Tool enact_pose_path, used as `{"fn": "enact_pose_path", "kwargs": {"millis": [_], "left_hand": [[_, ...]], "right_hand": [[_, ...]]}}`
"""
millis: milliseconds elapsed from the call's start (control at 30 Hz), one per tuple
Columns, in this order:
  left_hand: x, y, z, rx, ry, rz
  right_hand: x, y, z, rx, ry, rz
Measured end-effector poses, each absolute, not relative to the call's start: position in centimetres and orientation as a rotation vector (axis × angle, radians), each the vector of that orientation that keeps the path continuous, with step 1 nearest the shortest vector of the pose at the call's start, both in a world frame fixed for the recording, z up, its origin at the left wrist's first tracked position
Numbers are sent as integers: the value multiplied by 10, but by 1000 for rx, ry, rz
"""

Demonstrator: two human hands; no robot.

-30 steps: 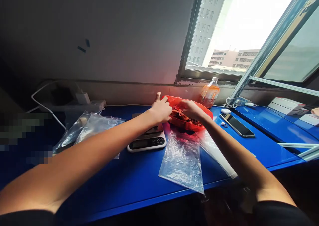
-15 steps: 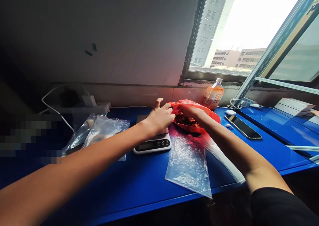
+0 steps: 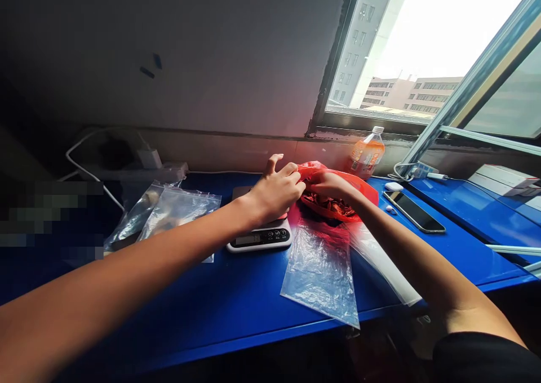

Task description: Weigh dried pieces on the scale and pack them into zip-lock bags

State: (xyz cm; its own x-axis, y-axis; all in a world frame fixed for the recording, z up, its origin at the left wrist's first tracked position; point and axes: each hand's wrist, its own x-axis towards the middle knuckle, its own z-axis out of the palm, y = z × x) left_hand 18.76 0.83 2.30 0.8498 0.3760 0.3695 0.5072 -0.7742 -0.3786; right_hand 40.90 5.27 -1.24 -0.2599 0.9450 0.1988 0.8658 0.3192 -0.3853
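Observation:
A red plastic bag (image 3: 367,194) lies open on the blue table, with dried reddish-brown pieces (image 3: 336,207) inside; they look like dried chillies. My left hand (image 3: 282,190) grips the bag's left rim between curled fingers, its index finger raised. At the bag's mouth, over the pieces, is my right hand (image 3: 329,183), closed, fingertips hidden. Under my left hand and wrist stands a white kitchen scale (image 3: 258,242) with digits on its display, too faint to read. Something pinkish on the scale is mostly covered. A clear plastic bag (image 3: 321,279) lies flat in front of the red bag.
Filled clear zip bags (image 3: 173,211) lie left of the scale. Behind the red bag stands an orange drink bottle (image 3: 367,153). A phone (image 3: 416,211) and a white earbud case (image 3: 393,186) are on the right. The table's front edge (image 3: 253,346) runs below my arms.
My right hand has drawn up a little out of the bag, so more of the dried pieces show. Digits now appear on the scale's display. My left hand keeps its hold; the view has shifted slightly.

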Motion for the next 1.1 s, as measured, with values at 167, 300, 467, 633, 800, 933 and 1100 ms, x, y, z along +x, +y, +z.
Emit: {"fn": "enact_pose_path", "kwargs": {"millis": [167,300,467,633,800,933,1100], "left_hand": [[179,6,27,-2565,-673,-400],[172,6,23,-2569,-688,-414],[162,4,27,-2673,-707,-378],[138,3,35,-2736,-782,-515],[103,2,21,-2688,-1070,-736],[68,1,2,-2636,-1216,-809],[26,5,-10,-2454,-1381,-933]], "right_hand": [[432,39,9,-1554,-2105,511],[442,33,10,-1542,-2010,655],[438,28,10,-1644,-1963,541],[408,-5,19,-1809,-2025,-47],[361,-68,30,-1525,-2368,-240],[324,-77,34,-1402,-2528,-260],[296,-26,20,-1405,-2509,-351]]}}
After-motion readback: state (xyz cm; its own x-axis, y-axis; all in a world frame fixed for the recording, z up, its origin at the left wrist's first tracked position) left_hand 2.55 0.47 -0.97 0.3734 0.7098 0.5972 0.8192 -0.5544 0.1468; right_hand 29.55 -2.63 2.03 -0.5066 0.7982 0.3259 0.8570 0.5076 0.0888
